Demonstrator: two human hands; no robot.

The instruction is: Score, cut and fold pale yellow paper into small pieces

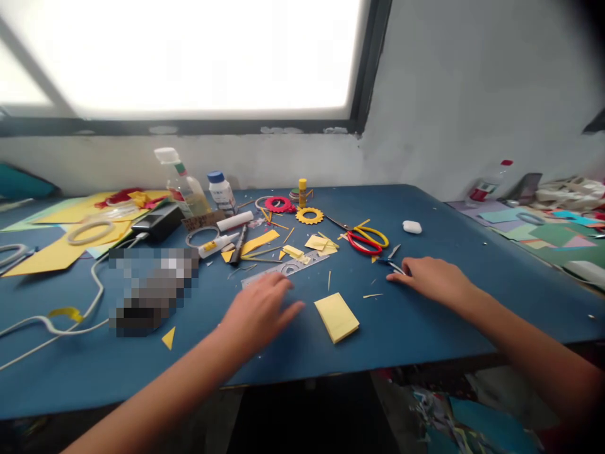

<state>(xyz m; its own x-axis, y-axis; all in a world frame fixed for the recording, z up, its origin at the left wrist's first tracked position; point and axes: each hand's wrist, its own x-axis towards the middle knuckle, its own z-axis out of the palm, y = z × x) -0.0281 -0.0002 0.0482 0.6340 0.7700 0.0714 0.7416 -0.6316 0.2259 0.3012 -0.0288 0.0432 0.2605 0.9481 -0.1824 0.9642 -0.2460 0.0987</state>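
My left hand (261, 309), fingers spread and empty, is at the near edge of a clear plastic ruler (288, 268); I cannot tell whether it touches it. To its right lies a small folded block of yellow paper (337, 317) on the blue table. My right hand (432, 277) has its fingers closed on a slim tool (397, 268), blue and white, whose exact kind is too small to make out. Just beyond it rest scissors (366, 238) with red and yellow handles, blades pointing away to the left. Cut yellow paper pieces (322, 243) lie over the ruler.
A glue stick (302, 192), a yellow paper ring (309, 216), a red ring (278, 204) and bottles (221, 191) stand or lie at the back. A black marker (239, 244) and white cables (97, 277) are on the left. A white earbud case (412, 227) sits right.
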